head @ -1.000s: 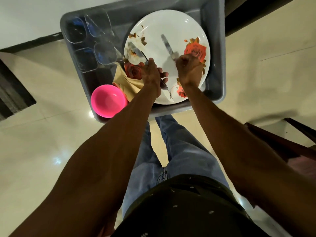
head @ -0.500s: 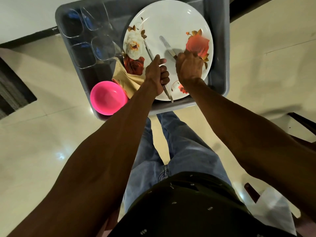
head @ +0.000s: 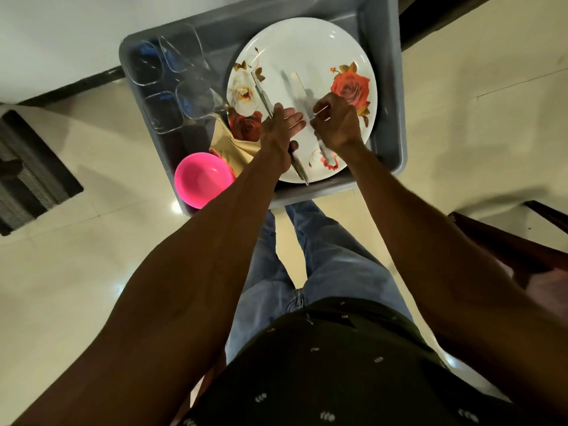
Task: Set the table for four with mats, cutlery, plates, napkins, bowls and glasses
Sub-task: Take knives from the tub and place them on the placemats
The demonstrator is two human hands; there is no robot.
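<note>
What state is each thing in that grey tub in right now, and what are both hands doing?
Grey plastic tub: on the floor, holding everything.
White rose-patterned plate: lying flat in the tub.
Clear drinking glasses: upright, empty.
Pink plastic bowl: upright, empty.
Beige napkin: crumpled beside the plate.
Left hand: holds a metal knife.
Right hand: grips blurred cutlery.

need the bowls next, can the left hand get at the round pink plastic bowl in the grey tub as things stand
Probably yes, once freed. The round pink plastic bowl sits uncovered in the grey plastic tub's near left corner, just left of the left hand. But that hand already grips a metal knife.
</note>
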